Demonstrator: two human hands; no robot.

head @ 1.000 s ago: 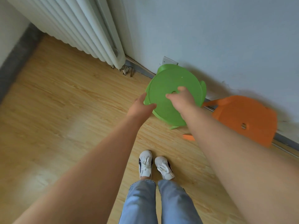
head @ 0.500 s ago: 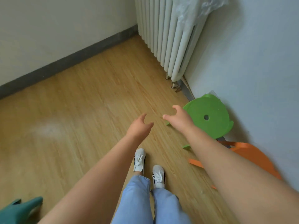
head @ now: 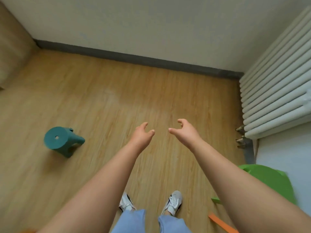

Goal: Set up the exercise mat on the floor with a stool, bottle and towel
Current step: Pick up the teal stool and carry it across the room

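The green stool (head: 269,180) sits at the far R edge by the wall, half behind the R forearm; a sec ago both hands were on it, now they're off and my view has swung L; left hand (head: 141,135) and right hand (head: 185,132) hang out front, fingers loosely spread, holding nothing; teal stool (head: 58,140) stands well apart on the floor (head: 117,91); no mat, bottle or towel in view; I'd judge setup barely begun.
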